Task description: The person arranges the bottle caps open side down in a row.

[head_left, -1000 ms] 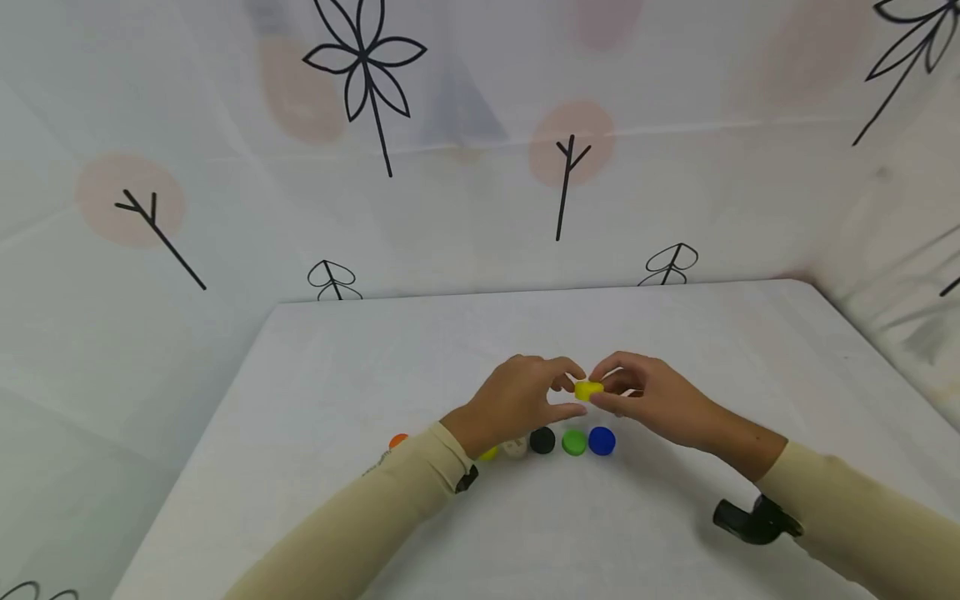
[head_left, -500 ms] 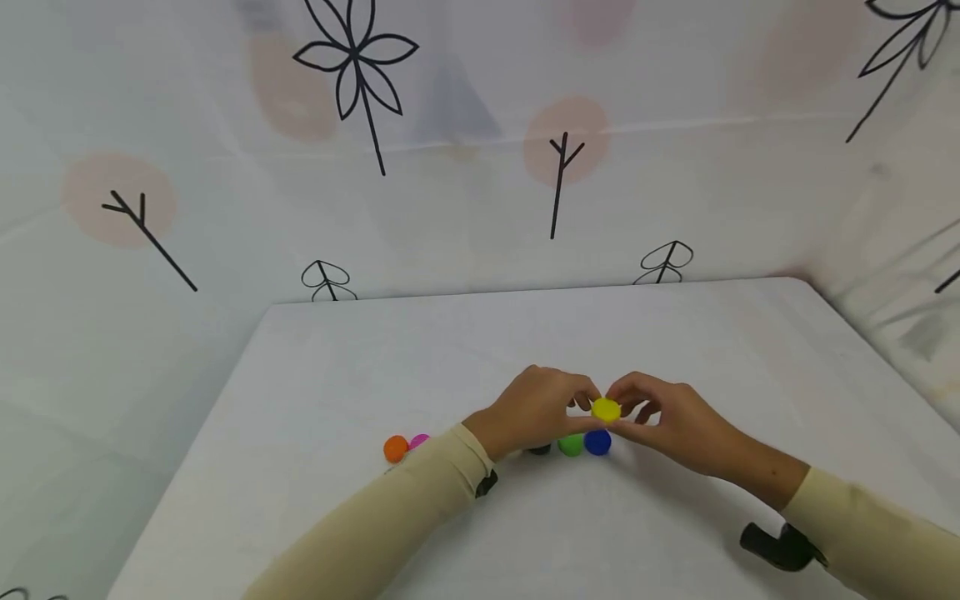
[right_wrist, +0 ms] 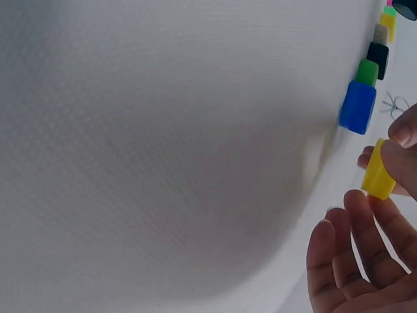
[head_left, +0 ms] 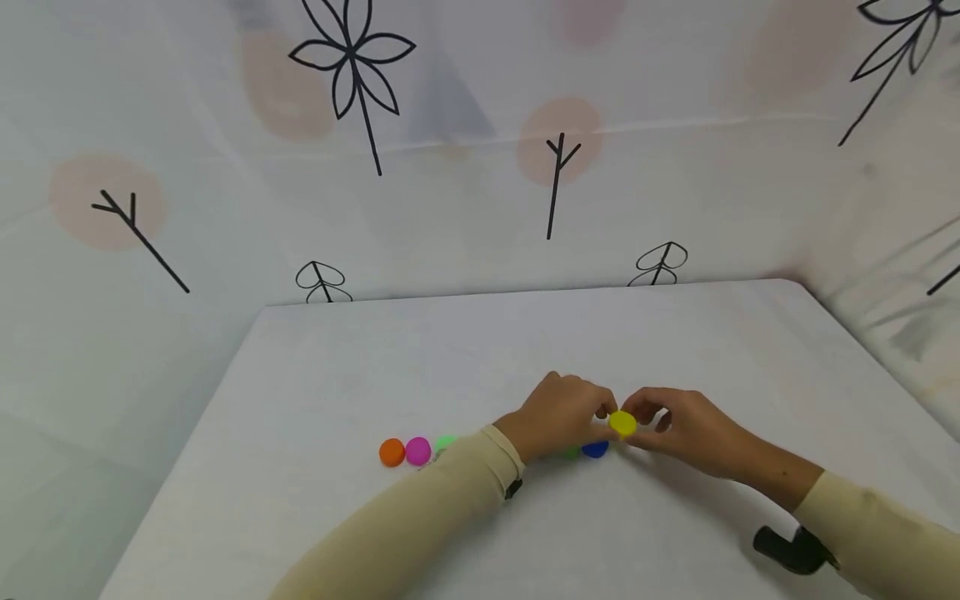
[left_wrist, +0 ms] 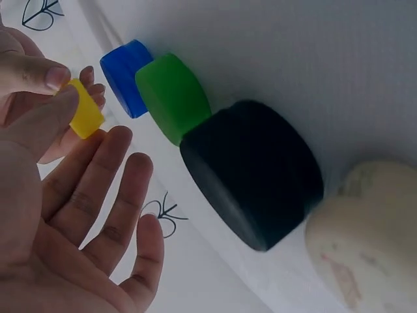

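Note:
Between my two hands is a yellow bottle cap (head_left: 622, 424), its round face turned up. My left hand (head_left: 562, 417) pinches one side of it with thumb and index finger. From the other side my right hand (head_left: 690, 429) pinches it too, its other fingers loosely bent. Just past the right end of a row of caps, both hands meet beside the blue cap (head_left: 596, 450). The left wrist view has the green cap (left_wrist: 172, 98), the black cap (left_wrist: 254, 176) and a cream, rounded piece (left_wrist: 371, 241) in line with it. How high the yellow cap is held, I cannot tell.
At the row's left end lie an orange cap (head_left: 392, 452), a magenta cap (head_left: 417, 451) and a light green cap (head_left: 446, 442). My left sleeve (head_left: 420, 508) covers the row's middle. The white table (head_left: 600, 533) meets a patterned cloth (head_left: 450, 208) behind.
Both hands have moved right and nearer with the yellow cap. The left fingers, apart around it a second ago, have closed onto its side. More of the row's left end shows.

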Demonstrator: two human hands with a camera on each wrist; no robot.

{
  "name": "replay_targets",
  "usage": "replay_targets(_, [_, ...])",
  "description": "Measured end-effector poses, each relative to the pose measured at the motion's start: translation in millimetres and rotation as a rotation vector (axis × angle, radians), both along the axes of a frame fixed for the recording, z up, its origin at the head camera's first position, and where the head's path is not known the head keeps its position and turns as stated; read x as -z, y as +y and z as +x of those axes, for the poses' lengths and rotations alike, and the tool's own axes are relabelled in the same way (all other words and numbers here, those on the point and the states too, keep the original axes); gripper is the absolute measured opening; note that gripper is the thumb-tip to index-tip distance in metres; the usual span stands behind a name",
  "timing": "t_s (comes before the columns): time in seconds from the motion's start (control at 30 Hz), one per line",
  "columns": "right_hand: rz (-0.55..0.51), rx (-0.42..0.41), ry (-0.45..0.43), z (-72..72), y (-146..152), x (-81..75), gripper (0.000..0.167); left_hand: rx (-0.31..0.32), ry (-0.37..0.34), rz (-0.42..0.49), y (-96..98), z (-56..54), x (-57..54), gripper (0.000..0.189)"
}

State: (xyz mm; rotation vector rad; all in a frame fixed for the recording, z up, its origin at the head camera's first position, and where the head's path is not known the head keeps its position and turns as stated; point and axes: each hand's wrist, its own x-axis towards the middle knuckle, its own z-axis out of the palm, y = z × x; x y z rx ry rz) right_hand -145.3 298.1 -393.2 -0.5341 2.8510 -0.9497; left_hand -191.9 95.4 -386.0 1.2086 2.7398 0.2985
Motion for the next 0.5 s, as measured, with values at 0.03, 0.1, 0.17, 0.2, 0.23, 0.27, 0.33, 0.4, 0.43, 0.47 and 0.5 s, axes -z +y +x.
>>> replay_targets(0.03, [0.002, 0.0, -0.013, -0.4, 1, 0.8, 0.027, -0.001, 0.006, -0.015, 1.2, 0.6, 0.9, 0.031])
replay_targets(0.1, [0.005, -0.001, -0.039, -1.2, 1, 2.1, 0.029, 0.001, 0.017, -0.039, 2.5, 1.5, 2.5, 0.031])
replay_targets(0.17, [0.004, -0.005, -0.048, -1.8, 1, 4.1, 0.028, 0.0, 0.025, -0.061, 4.1, 2.1, 3.5, 0.03])
replay_targets(0.2, [0.005, -0.007, -0.05, -2.2, 1, 5.0, 0.028, -0.001, 0.027, -0.071, 5.1, 2.3, 4.3, 0.029])
replay_targets(0.23, [0.005, -0.014, -0.051, -2.7, 2, 5.8, 0.028, -0.002, 0.03, -0.081, 6.1, 2.5, 5.1, 0.028])
replay_targets(0.27, [0.006, -0.018, -0.055, -3.0, 2, 6.5, 0.029, -0.003, 0.031, -0.089, 7.1, 2.7, 5.9, 0.028])
replay_targets(0.33, [0.005, -0.027, -0.06, -3.3, 2, 7.7, 0.029, -0.003, 0.034, -0.104, 9.4, 3.2, 7.5, 0.027])
replay_targets(0.4, [0.008, -0.036, -0.066, -3.7, 2, 8.7, 0.031, -0.003, 0.032, -0.115, 11.6, 3.9, 8.4, 0.024])
replay_targets(0.43, [0.012, -0.043, -0.068, -4.0, 2, 9.3, 0.031, -0.004, 0.031, -0.12, 12.5, 4.3, 8.4, 0.023])
replay_targets(0.47, [0.016, -0.043, -0.071, -4.3, 2, 10.0, 0.031, -0.005, 0.03, -0.125, 13.3, 4.8, 8.5, 0.022])
replay_targets(0.5, [0.02, -0.046, -0.071, -4.7, 3, 10.8, 0.032, -0.008, 0.03, -0.133, 13.9, 5.2, 8.4, 0.022])
